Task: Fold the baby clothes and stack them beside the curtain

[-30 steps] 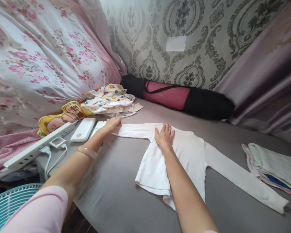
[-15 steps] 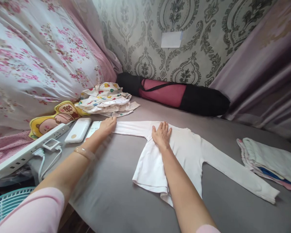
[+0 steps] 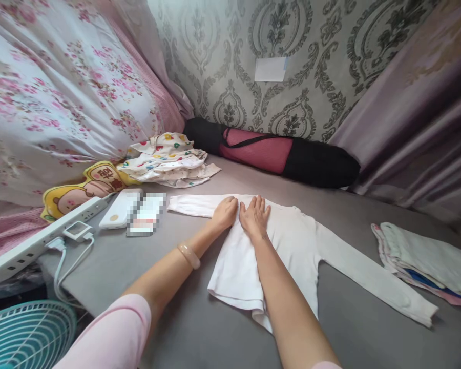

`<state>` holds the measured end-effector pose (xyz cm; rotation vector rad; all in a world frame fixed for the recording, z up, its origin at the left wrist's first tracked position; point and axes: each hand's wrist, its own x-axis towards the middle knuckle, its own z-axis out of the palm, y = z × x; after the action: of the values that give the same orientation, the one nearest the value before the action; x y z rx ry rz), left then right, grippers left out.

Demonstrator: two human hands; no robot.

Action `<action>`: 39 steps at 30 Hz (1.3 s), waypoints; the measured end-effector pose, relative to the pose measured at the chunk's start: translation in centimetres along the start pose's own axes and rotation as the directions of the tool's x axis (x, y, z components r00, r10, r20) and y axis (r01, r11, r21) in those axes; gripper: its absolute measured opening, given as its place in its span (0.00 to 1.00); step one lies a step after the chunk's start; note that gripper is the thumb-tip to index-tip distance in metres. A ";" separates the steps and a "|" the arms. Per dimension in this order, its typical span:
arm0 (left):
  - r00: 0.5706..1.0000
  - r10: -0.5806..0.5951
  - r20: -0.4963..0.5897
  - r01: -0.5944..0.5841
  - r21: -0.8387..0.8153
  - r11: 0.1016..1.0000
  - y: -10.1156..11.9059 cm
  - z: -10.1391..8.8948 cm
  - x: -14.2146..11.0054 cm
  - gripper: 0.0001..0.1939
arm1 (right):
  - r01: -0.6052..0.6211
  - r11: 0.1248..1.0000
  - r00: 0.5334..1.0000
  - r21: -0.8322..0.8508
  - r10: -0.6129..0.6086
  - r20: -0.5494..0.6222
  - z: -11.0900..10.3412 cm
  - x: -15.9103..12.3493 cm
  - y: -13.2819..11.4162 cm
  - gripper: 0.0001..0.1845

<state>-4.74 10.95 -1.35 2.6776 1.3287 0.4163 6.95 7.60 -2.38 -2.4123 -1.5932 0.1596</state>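
Observation:
A white long-sleeved shirt (image 3: 292, 246) lies spread on the grey surface, its left-hand sleeve stretched straight out and its other sleeve slanting toward the lower right. My left hand (image 3: 226, 212) is closed on that left-hand sleeve near the shoulder, fingers curled; the fingertips are hidden. Beside it, my right hand (image 3: 254, 216) rests flat on the upper part of the shirt, fingers extended. My right forearm covers part of the shirt's body.
A phone with a blurred screen (image 3: 146, 214), a white power bank (image 3: 121, 209) and a power strip (image 3: 46, 238) lie at left. Patterned clothes (image 3: 169, 160) are heaped behind. Folded clothes (image 3: 426, 261) sit at right. A black-and-pink bag (image 3: 257, 151) lies along the wall; a fan (image 3: 26, 333) stands lower left.
My left hand has moved right along the sleeve, from the cuff to near the shoulder, uncovering the cuff and phone. My right hand stays on the shirt. The view has shifted slightly.

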 end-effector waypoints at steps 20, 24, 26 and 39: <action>0.896 -0.440 0.062 0.408 0.280 0.869 -10.5 -2.5 -5.9 0.35 | 0.006 1.000 1.000 -0.020 -0.006 0.011 -0.1 0.0 0.1 0.38; 0.916 -0.402 0.011 0.382 0.284 0.880 -10.7 -2.0 -6.1 0.35 | 0.009 1.000 1.000 -0.014 -0.009 0.006 0.2 0.2 0.2 0.38; 0.932 -0.361 -0.035 0.356 0.286 0.890 -10.6 -1.8 -6.4 0.34 | 0.014 1.000 1.000 0.004 -0.014 0.002 0.2 0.2 0.3 0.37; 0.921 -0.134 -0.366 0.203 0.156 0.967 -10.0 -2.1 -7.2 0.21 | -0.077 0.801 0.978 0.594 -0.056 0.202 -4.9 1.7 3.1 0.30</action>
<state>-17.18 11.27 -3.03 2.6942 1.7669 0.8205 11.44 7.27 1.58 -1.9416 -1.3306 0.8190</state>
